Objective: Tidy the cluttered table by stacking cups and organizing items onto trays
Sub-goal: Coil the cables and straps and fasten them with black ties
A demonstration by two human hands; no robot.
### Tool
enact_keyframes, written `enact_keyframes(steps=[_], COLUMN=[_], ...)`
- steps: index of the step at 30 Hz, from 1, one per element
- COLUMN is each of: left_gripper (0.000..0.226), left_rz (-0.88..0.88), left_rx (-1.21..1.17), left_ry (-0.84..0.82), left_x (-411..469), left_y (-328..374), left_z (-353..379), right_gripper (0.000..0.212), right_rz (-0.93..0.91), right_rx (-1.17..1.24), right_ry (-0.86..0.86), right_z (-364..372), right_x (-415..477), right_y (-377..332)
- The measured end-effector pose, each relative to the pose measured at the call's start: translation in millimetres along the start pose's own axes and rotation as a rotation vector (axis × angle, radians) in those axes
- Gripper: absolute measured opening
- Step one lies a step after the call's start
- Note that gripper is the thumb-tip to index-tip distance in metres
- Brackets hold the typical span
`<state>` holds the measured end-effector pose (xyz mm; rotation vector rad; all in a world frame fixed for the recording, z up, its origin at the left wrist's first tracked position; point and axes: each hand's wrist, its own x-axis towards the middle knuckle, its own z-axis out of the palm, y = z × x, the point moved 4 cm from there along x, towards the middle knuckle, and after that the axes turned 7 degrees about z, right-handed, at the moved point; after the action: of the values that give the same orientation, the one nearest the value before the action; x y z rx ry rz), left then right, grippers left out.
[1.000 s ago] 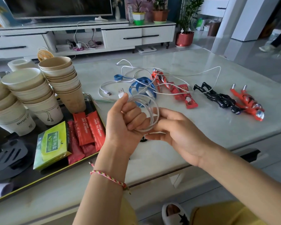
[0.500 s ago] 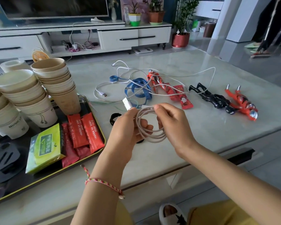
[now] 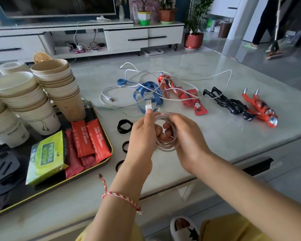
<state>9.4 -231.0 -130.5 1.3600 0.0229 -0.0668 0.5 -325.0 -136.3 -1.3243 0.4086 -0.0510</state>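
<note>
Both hands hold a white cable [image 3: 165, 148] wound into a ring, over the table [image 3: 215, 133]. The left hand [image 3: 141, 136] curls its fingers through the ring, and its thumb pins the plug [image 3: 148, 105] on top. The right hand [image 3: 186, 141] curls round the other side. Left of the left hand lie black hair bands [image 3: 120, 127], then the tray [image 3: 111, 148] with stacked cups [image 3: 59, 80] and red packets [image 3: 83, 138]. Beyond the hands sprawl loose cords [image 3: 110, 99], a blue strap [image 3: 146, 89] and toy figures [image 3: 261, 110].

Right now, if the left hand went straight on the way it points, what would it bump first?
Most likely the blue strap, lying just past the left hand and the plug of the coiled cable it holds. The hand looks lifted off the table, so it might pass over.
</note>
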Motion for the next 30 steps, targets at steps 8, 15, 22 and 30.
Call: enact_keyframes(steps=[8, 15, 22, 30], left_gripper=[0.044, 0.032, 0.043, 0.035], left_rz=[0.152, -0.029, 0.307, 0.186], left_rx=[-0.047, -0.245, 0.274, 0.247], left_ry=[0.098, 0.048, 0.130, 0.042], left_x=[-7.6, -7.2, -12.2, -6.4], left_y=[-0.2, -5.4, 0.4, -2.2], left_z=[11.3, 12.6, 11.3, 5.8], right_gripper=[0.024, 0.024, 0.031, 0.032], right_rz=[-0.041, -0.111, 0.060, 0.098], right_rx=[0.084, 0.084, 0.025, -0.134], right_ry=[0.146, 0.198, 0.189, -0.030], right_z=[3.4, 5.5, 4.8, 7.1], right_x=[2.7, 8.3, 6.8, -2.4], right_y=[2.4, -3.4, 4.7, 2.0])
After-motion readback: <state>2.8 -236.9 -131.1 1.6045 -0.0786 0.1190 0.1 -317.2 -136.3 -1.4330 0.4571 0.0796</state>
